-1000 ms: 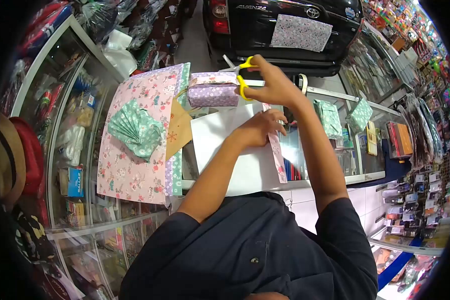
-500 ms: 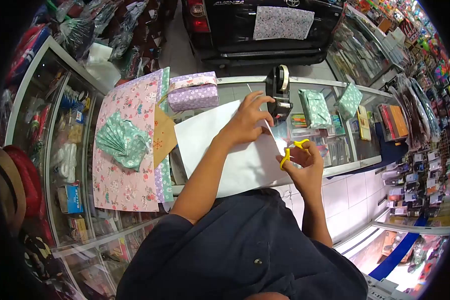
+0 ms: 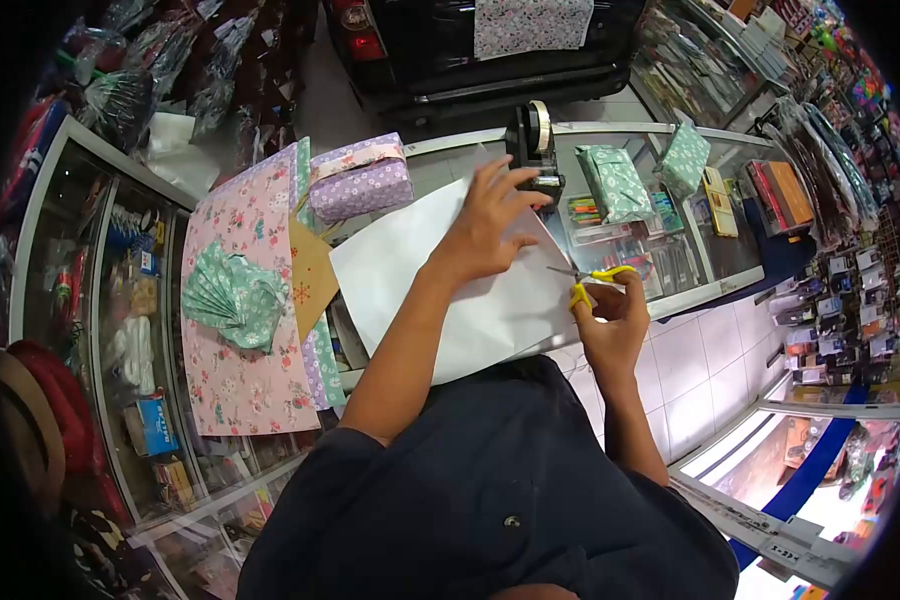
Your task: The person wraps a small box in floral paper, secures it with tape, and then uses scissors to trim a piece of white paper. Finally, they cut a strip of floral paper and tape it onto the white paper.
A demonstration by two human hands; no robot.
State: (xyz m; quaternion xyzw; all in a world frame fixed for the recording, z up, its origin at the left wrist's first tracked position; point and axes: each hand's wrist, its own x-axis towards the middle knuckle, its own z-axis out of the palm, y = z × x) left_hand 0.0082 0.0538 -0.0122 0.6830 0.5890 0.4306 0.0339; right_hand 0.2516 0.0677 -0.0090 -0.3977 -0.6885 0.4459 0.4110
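A large white sheet of paper (image 3: 400, 265) lies on the glass counter in front of me. My left hand (image 3: 478, 228) is over the sheet's upper right part, palm down with fingers spread, the fingertips near the tape dispenser (image 3: 533, 150). At the sheet's right edge my right hand (image 3: 613, 325) holds yellow-handled scissors (image 3: 608, 273), fingers at the handle loops. Their small blades point left, over the edge of the paper, slightly parted.
Left of the sheet lie pink floral wrapping paper (image 3: 235, 385), a green fan-pleated package (image 3: 232, 300) and a brown envelope (image 3: 313, 275). A purple wrapped box (image 3: 362, 180) sits behind it. Green wrapped packages (image 3: 613, 185) rest at right. A black car (image 3: 490, 70) stands beyond the counter (image 3: 450, 148).
The scissors have turned so their blades now show, pointing left at the paper's edge. My left hand's fingers have spread and shifted slightly. The whole view has tilted a little.
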